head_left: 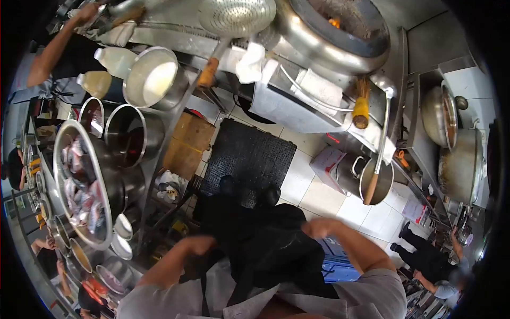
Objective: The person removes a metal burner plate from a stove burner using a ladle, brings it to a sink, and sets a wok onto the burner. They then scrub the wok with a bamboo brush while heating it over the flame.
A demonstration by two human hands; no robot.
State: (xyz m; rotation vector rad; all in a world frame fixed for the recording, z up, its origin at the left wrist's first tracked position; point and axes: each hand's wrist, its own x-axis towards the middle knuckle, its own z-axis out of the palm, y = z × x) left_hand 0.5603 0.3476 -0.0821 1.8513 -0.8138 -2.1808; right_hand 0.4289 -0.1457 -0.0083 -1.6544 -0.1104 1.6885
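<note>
My left hand (pixel 197 245) is at the left side of the black apron (pixel 260 234), blurred, its fingers not clear. On the other side my right hand (pixel 317 228) touches or is close to the apron's edge, fingers curled, and what they hold is too small to tell. The apron hangs down over my front, above my dark shoes (pixel 249 195) on a black rubber mat (pixel 249 151). Ahead of me is the stove, with a wok ring (pixel 340 53) where a small flame shows. A perforated skimmer (pixel 236 16) with a wooden handle lies beside it.
At left, a large metal bowl (pixel 109 212) holds fish pieces, near metal pots (pixel 154 141). A pot (pixel 390 191) with a ladle (pixel 381 143) stands right of the stove front. Co-workers are at far left (pixel 50 53) and lower right (pixel 433 260).
</note>
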